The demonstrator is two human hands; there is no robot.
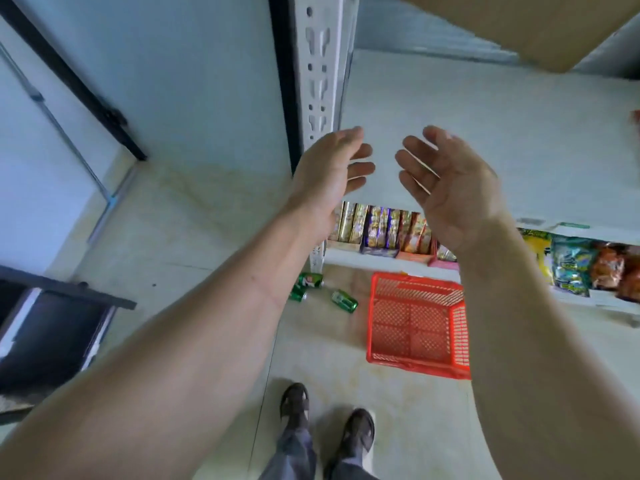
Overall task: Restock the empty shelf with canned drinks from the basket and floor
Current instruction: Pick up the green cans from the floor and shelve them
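Pale tiled floor [194,216], light blue wall [194,74], white slotted upright [320,64], dark low furniture [59,327] at left.

Bare white shelf [485,133] ahead, steel upright [320,64] left, cardboard box [519,26] above.

Bare forearms, no sleeves, watch or rings on left hand [332,168] or right hand [450,183]; grey-blue trousers [298,455]; dark open sandals [294,405] with straps on both feet.
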